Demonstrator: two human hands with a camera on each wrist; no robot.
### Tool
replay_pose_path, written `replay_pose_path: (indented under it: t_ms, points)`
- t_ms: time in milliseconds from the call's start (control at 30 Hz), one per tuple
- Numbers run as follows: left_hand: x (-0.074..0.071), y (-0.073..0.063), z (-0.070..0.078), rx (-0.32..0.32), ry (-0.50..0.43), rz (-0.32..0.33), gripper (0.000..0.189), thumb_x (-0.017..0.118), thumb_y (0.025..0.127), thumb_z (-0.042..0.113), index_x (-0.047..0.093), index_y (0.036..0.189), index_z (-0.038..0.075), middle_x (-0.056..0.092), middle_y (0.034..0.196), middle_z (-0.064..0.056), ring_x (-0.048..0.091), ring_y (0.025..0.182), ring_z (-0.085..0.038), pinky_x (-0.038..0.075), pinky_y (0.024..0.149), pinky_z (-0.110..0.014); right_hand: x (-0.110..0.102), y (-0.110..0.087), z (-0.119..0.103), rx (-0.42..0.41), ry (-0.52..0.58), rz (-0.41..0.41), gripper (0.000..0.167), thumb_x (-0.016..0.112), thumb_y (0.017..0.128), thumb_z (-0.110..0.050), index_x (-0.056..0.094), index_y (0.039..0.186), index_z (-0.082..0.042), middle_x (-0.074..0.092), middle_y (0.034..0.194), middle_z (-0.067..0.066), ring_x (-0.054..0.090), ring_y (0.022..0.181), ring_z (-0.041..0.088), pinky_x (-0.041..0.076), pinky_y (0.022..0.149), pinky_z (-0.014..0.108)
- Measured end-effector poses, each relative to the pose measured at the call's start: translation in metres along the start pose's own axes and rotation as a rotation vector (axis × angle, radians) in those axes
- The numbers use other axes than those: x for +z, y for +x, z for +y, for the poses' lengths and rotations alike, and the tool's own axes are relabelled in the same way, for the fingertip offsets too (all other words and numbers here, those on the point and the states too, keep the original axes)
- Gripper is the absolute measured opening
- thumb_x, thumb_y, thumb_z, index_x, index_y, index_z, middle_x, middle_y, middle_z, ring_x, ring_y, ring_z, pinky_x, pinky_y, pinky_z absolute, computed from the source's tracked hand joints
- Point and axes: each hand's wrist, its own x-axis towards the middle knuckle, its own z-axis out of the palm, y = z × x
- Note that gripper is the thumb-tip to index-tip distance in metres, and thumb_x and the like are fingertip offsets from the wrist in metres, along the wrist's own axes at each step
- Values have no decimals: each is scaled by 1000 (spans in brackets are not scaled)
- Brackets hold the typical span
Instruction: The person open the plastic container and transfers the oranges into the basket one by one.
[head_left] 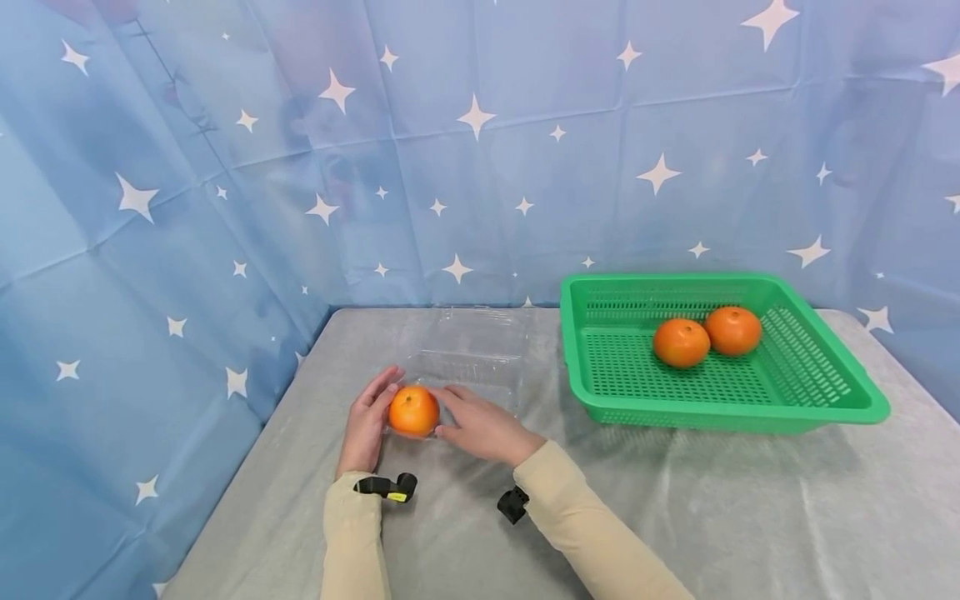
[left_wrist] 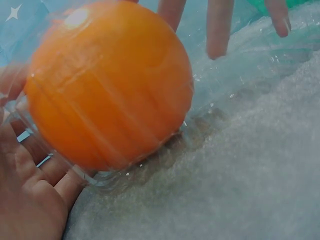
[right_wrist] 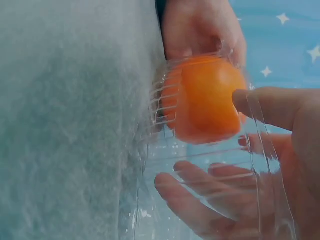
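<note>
An orange [head_left: 413,411] sits in the front left corner of a clear plastic clamshell box [head_left: 480,367], whose lid lies folded back behind it. My left hand [head_left: 365,421] holds the box at its left side, palm against the clear wall in the left wrist view. From the right, my right hand [head_left: 480,423] reaches over the box with its thumb at the orange. In the right wrist view, the other fingers [right_wrist: 195,200] of that hand stretch out loosely, seen through the clear plastic.
To the right stands a green plastic basket [head_left: 720,421] with perforated walls. Two more oranges, one in front [head_left: 681,343] and one behind [head_left: 733,331], lie inside it. A grey cloth covers the table [head_left: 675,517], and a blue star-patterned curtain [head_left: 480,167] hangs behind.
</note>
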Motion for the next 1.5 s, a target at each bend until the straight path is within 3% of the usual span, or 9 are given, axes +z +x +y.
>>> replay_pose_path:
  t_ms: [300, 567, 1200, 1500]
  points:
    - [2, -1, 0, 0, 13, 0, 40, 52, 90, 29, 48, 129, 19, 50, 126, 7, 45, 115, -11, 32, 100, -35, 5, 7, -1, -11, 36, -6, 60, 54, 89, -30, 25, 141, -23, 34, 138, 3, 45, 116, 18, 41, 92, 37]
    - [2, 1, -2, 5, 22, -1, 38, 52, 90, 30, 49, 127, 23, 50, 125, 8, 45, 115, -9, 31, 100, -35, 7, 8, -5, 3, 55, -1, 61, 54, 89, -29, 23, 142, -21, 35, 137, 6, 44, 117, 20, 40, 93, 37]
    - [0, -1, 0, 4, 30, 9, 36, 52, 90, 30, 50, 126, 24, 50, 125, 8, 45, 115, -9, 31, 100, -35, 12, 14, -6, -52, 54, 39, 59, 58, 87, -23, 30, 140, -24, 39, 133, 5, 46, 113, 20, 41, 91, 37]
    - [1, 0, 1, 10, 6, 0, 43, 53, 90, 28, 46, 130, 17, 49, 126, 5, 45, 116, -11, 31, 100, -35, 12, 16, -3, -92, 18, 2, 58, 54, 90, -24, 26, 141, -28, 30, 140, 9, 39, 122, 23, 38, 94, 39]
